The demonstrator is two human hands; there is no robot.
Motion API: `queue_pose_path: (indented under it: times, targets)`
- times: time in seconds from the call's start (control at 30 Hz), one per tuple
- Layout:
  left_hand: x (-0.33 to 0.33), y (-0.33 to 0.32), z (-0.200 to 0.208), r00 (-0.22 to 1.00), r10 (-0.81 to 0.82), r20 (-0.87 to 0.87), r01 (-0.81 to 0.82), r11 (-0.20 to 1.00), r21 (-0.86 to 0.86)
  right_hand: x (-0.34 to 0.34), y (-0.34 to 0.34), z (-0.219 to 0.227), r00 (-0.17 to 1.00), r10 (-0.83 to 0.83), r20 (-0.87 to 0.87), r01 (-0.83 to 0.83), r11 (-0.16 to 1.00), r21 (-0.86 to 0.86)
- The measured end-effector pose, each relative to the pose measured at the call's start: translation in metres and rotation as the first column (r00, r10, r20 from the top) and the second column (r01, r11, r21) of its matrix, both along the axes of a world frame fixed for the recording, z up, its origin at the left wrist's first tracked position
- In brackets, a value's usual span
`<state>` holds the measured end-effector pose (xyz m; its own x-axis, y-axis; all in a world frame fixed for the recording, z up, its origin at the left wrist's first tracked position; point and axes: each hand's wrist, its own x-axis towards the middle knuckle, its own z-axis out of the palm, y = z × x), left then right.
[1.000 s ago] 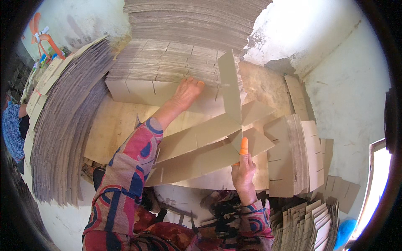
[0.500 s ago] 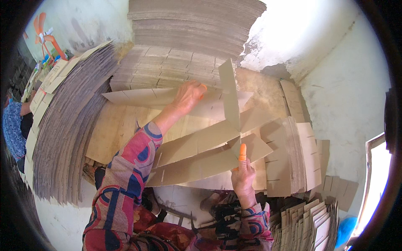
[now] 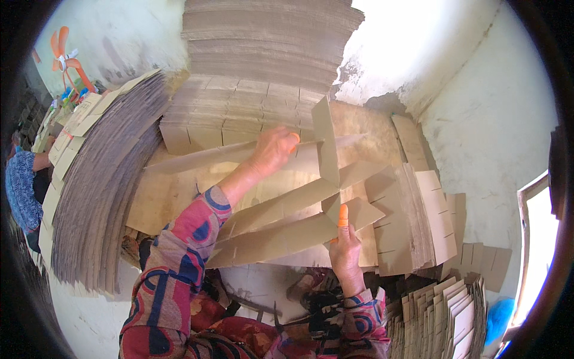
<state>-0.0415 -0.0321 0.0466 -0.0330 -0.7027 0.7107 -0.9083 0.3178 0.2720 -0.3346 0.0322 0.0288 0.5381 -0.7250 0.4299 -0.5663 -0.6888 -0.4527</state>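
Observation:
Thin orange covers show on fingers of both my hands. My left hand [image 3: 274, 151] is closed on the top edge of a long cardboard strip [image 3: 209, 158], standing on edge and meeting an upright cross strip [image 3: 326, 140]. Closed at the near end of this cross strip is my right hand [image 3: 345, 254], thumb pointing away from me. Two more long strips, a middle one [image 3: 287, 206] and a near one [image 3: 269, 241], run slantwise and cross it. Whether the slots of the far strip and the cross strip are engaged, I cannot tell.
A wooden board [image 3: 161, 197] lies underneath. Slotted cardboard stacks stand at the left [image 3: 101, 197], the back [image 3: 263, 42] and the right [image 3: 412, 215]; more pieces [image 3: 442, 323] stand at lower right. Another person's blue sleeve [image 3: 23, 185] shows at far left.
My left hand has brought the far strip slightly toward me, away from the back stack and against the cross strip. My right hand keeps its grip, nearly still. The view has shifted slightly.

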Motion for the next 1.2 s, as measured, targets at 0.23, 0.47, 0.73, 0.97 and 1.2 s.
queue_pose_path:
  times: [0.23,0.47,0.73,0.97,1.2]
  targets:
    - [-0.006,0.004,0.006,0.999,-0.004,0.033,0.004,1.0,0.027,-0.002,0.004,0.006,1.0,0.016,0.016,-0.015,0.999,-0.047]
    - [-0.007,0.004,0.008,0.991,0.124,0.042,-0.121,0.99,-0.072,-0.013,0.01,0.009,0.996,0.048,-0.08,-0.049,0.999,0.001]
    - [-0.024,0.022,0.013,0.985,-0.168,-0.027,0.169,0.985,0.037,-0.017,0.01,0.008,0.984,0.032,-0.175,-0.022,0.998,0.057]
    - [-0.017,0.054,0.015,0.994,-0.106,-0.019,0.107,0.954,0.28,-0.032,0.039,0.049,0.972,0.031,-0.234,-0.045,0.998,-0.053]
    - [-0.036,0.125,0.042,0.991,-0.132,-0.008,0.118,0.849,0.516,-0.05,0.021,-0.021,0.89,-0.045,-0.455,0.109,0.987,0.116]
